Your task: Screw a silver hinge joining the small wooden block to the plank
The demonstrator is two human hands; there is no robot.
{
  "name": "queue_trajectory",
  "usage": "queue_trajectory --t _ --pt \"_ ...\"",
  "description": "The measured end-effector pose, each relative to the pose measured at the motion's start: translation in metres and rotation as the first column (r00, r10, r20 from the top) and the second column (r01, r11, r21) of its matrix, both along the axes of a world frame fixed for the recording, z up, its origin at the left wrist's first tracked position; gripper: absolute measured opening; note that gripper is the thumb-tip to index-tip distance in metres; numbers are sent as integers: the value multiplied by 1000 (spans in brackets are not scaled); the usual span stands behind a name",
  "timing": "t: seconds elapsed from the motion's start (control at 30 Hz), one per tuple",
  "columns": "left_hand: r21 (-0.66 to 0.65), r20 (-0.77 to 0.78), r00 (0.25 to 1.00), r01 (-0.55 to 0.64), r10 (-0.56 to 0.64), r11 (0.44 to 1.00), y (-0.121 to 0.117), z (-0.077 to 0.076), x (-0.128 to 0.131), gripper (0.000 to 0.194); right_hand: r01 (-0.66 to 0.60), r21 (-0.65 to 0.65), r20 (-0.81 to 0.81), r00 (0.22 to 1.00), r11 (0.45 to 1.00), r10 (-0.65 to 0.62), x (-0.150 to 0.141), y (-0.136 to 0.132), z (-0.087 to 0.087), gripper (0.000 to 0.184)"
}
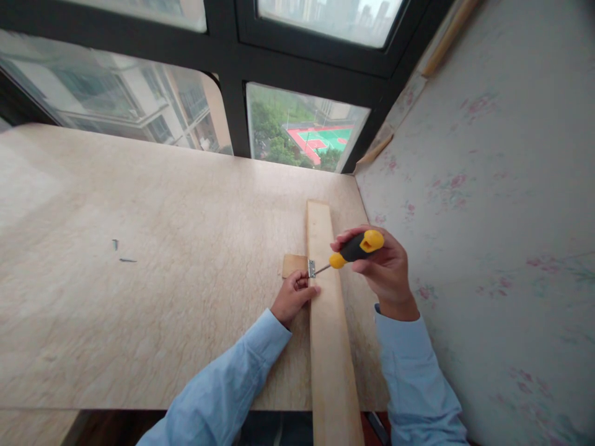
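Observation:
A long pale wooden plank lies on the marble-look counter, running away from me. My right hand is closed around a yellow-and-black screwdriver, its tip pointing left at a small metal bracket on the plank's left edge. My left hand is closed, pressing against the plank's edge just below the bracket. A small wooden block sits beside the bracket, touching the plank.
Two small dark screws lie on the counter at the left. A black-framed window runs along the back. A floral-papered wall stands close on the right. The counter's front edge is near my arms.

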State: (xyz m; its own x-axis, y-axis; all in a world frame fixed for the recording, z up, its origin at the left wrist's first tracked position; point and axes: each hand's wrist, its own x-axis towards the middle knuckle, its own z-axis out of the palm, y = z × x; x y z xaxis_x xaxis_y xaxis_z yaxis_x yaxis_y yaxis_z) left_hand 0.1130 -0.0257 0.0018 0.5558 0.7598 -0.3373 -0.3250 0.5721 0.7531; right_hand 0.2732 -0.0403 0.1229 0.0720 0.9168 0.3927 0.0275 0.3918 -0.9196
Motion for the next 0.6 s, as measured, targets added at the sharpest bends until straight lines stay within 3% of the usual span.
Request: queue_trajectory --t 0.13,0.2,0.27,0.33,0.47,0.53,0.6 --pt "16 -3 1000 4 -4 1000 0 -1 0 50 324 148 47 941 934 -334 -6 9 -8 60" --pt "23 -9 1000 6 -5 1000 0 -1 0 50 361 149 81 923 921 -375 -9 11 -11 67" --pt "19 -10 1000 11 -11 1000 0 -1 0 50 256 111 90 960 960 -267 -9 10 -11 75" --pt "12 -6 1000 14 -14 1000 1 -1 0 50 79 38 72 994 996 -82 -7 6 -6 77" --pt "8 -1 1000 4 -4 1000 1 -2 0 50 -202 -139 33 977 969 209 2 -6 7 62" --pt "2 1 1000 -3 3 1000 1 -3 0 50 -224 -178 45 971 958 236 5 -9 9 52" --pt "-6 3 1000 0 0 1000 1 -3 0 51 -137 -158 80 985 978 151 5 -7 6 43"
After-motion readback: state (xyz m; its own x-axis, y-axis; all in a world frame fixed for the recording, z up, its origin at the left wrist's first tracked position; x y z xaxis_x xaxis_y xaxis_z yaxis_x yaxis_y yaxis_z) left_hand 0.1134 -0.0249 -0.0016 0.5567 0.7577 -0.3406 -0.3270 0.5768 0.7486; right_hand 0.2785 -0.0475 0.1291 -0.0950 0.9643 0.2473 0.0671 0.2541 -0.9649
